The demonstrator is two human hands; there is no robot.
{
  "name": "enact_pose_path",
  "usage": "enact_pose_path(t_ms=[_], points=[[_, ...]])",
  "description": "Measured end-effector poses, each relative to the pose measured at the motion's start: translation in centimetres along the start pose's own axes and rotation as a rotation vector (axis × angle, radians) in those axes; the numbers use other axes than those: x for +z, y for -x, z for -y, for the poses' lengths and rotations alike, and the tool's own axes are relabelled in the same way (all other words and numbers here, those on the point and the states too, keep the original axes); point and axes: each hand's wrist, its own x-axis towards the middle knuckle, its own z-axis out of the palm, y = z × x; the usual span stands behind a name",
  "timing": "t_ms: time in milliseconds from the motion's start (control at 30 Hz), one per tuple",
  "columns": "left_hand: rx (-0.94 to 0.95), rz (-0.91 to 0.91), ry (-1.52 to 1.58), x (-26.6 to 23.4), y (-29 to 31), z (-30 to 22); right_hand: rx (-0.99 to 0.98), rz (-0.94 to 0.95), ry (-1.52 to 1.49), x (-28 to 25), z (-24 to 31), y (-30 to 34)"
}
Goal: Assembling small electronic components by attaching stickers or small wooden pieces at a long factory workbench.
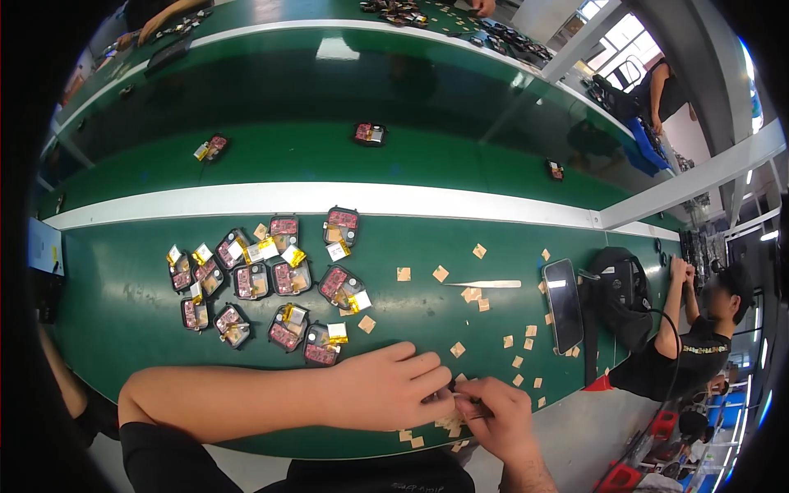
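Observation:
My left hand [399,384] reaches across the near edge of the green table, fingers curled over a small dark object mostly hidden beneath them. Against its fingertips, my right hand [500,417] is closed in a pinch; what it grips is too small and covered to name. Small tan square pieces [417,441] lie under and around both hands. Left of them sits a group of black-cased circuit units with red boards [292,277], several with silver battery cells and yellow tape attached. Silver tweezers [485,284] lie beyond my hands.
A smartphone [564,306] and a black bag [618,300] with a cable lie at the right. Behind a white rail [329,195], a green conveyor belt [279,160] carries a few more units. Co-workers sit at the right and far side. A blue box [45,248] stands far left.

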Motion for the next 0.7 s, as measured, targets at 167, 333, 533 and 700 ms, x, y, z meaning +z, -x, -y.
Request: enact_pose_path(t_ms=[167, 333, 533, 700], points=[[0.019, 0.019, -0.056, 0.1, 0.1, -0.1, 0.027, 0.047, -0.093, -1.0, -0.1, 0.3], [0.049, -0.046, -0.062, 0.3, -0.1, 0.0, 0.053, 0.064, -0.125, -1.1, 0.3, 0.2], [0.048, -0.037, -0.072, 0.2, -0.1, -0.1, -0.034, -0.040, 0.033, -0.3, 1.6, -0.3], [0.025, 0.017, -0.022, 0.0, -0.1, 0.1, -0.061, -0.033, 0.083, 0.3, 2.0, -0.7]])
